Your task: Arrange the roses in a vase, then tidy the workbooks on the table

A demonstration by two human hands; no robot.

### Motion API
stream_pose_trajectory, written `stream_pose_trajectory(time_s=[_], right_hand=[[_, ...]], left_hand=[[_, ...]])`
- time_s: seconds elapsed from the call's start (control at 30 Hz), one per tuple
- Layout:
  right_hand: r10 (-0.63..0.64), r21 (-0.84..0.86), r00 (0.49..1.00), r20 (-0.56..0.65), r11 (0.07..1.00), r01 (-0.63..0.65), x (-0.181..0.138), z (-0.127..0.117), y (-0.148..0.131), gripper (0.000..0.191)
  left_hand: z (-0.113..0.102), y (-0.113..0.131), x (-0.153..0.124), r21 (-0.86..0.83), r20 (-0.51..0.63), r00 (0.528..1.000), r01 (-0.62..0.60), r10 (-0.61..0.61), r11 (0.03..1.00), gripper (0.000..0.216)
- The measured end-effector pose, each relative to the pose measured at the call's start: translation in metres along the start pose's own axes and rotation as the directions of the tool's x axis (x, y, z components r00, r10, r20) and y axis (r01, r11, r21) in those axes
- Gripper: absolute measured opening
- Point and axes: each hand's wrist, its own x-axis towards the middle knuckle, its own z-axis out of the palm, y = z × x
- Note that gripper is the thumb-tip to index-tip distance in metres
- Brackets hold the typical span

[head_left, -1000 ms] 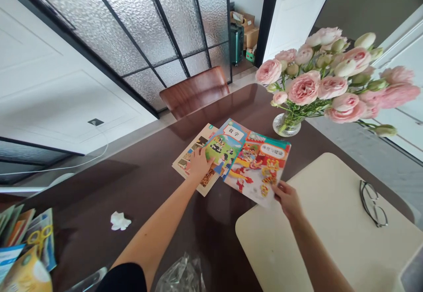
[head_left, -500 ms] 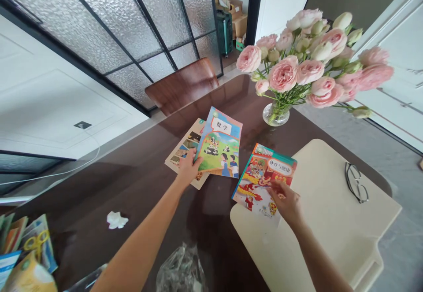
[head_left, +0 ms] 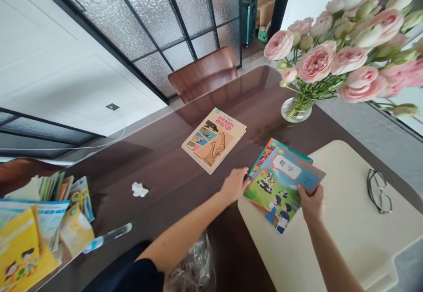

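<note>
A maths book with pandas on its cover (head_left: 280, 186) lies on top of a red-and-green book (head_left: 268, 150) at the edge of a cream board (head_left: 337, 234). My left hand (head_left: 234, 185) grips the left edge of the panda book. My right hand (head_left: 311, 200) pinches its lower right edge. A third book with a giraffe on its cover (head_left: 214, 138) lies by itself on the dark brown table (head_left: 165, 173), beyond my left hand.
A glass vase of pink roses (head_left: 333, 63) stands at the back right. Black glasses (head_left: 379, 191) rest on the cream board. A crumpled tissue (head_left: 139, 190), a stack of books with yellow scissors (head_left: 46, 217) and a clear plastic bag (head_left: 194, 270) are nearby. A brown chair (head_left: 203, 72) stands behind the table.
The panda book has moved right, off the giraffe book and onto the red-and-green book. Both hands now hold it, and the giraffe book lies uncovered.
</note>
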Motion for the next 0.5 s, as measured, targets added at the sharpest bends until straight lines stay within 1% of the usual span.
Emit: stream_pose_trajectory(time_s=[0.03, 0.07, 0.1, 0.17, 0.2, 0.23, 0.27, 0.3, 0.37, 0.43, 0.5], right_hand=[[-0.072, -0.096, 0.996, -0.053, 0.993, 0.066, 0.002, 0.004, 0.004, 0.069], [-0.152, -0.169, 0.984, -0.094, 0.976, 0.135, 0.004, 0.009, 0.007, 0.073], [-0.229, -0.216, 0.966, -0.119, 0.956, 0.2, 0.005, 0.013, 0.009, 0.079], [-0.345, -0.241, 0.929, -0.136, 0.921, 0.307, 0.009, 0.022, 0.01, 0.088], [-0.378, -0.238, 0.914, -0.145, 0.91, 0.338, 0.011, 0.025, 0.009, 0.089], [-0.394, -0.238, 0.906, -0.157, 0.905, 0.353, 0.012, 0.029, 0.007, 0.089], [-0.396, -0.236, 0.903, -0.168, 0.905, 0.353, 0.013, 0.032, 0.005, 0.088], [-0.391, -0.234, 0.903, -0.178, 0.908, 0.347, 0.014, 0.035, 0.003, 0.085], [-0.383, -0.237, 0.903, -0.197, 0.912, 0.335, 0.015, 0.04, -0.001, 0.079], [-0.384, -0.252, 0.899, -0.21, 0.91, 0.33, 0.015, 0.044, -0.004, 0.074], [-0.381, -0.271, 0.9, -0.212, 0.908, 0.321, 0.016, 0.047, -0.006, 0.07]], left_hand=[[-0.015, -0.015, 0.011, 0.067, -0.094, 0.995, -0.01, 0.017, 0.998, 0.035], [-0.033, -0.033, 0.021, 0.133, -0.175, 0.985, 0.013, 0.011, 0.991, 0.035], [-0.055, -0.052, 0.031, 0.197, -0.264, 0.964, 0.074, -0.02, 0.978, 0.037], [-0.1, -0.091, 0.047, 0.284, -0.414, 0.902, 0.257, -0.123, 0.924, 0.046], [-0.12, -0.109, 0.051, 0.315, -0.457, 0.871, 0.346, -0.178, 0.884, 0.056], [-0.137, -0.125, 0.054, 0.328, -0.462, 0.85, 0.429, -0.253, 0.842, 0.065], [-0.15, -0.139, 0.055, 0.335, -0.434, 0.84, 0.487, -0.326, 0.807, 0.07], [-0.16, -0.149, 0.054, 0.343, -0.399, 0.833, 0.523, -0.383, 0.78, 0.072], [-0.168, -0.161, 0.053, 0.355, -0.339, 0.829, 0.551, -0.446, 0.755, 0.071], [-0.167, -0.163, 0.052, 0.359, -0.323, 0.826, 0.559, -0.462, 0.748, 0.073], [-0.161, -0.158, 0.053, 0.335, -0.297, 0.803, 0.594, -0.517, 0.731, 0.082]])
